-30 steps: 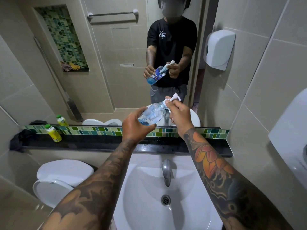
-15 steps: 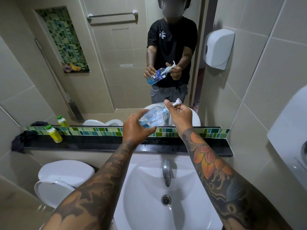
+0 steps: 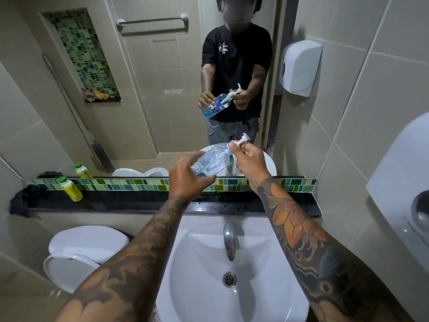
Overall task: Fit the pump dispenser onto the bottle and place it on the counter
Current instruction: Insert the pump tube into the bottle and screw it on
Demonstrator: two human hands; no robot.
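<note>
A clear bottle with a little blue liquid is tilted, neck up to the right, above the black counter. My left hand is wrapped around its lower body. The white pump dispenser sits at the bottle's neck, and my right hand pinches its collar with thumb and fingers. The mirror behind repeats both hands and the bottle. How far the collar is seated on the neck is hidden by my fingers.
A yellow bottle with a green cap and a dark cloth lie on the counter's left end. Below are the white sink with its tap, and a toilet at the left. Wall dispensers hang at the right.
The right hand's fingers have shifted around the pump collar, and the pump head now points more upward. The bottle has stayed tilted in the left hand at about the same place.
</note>
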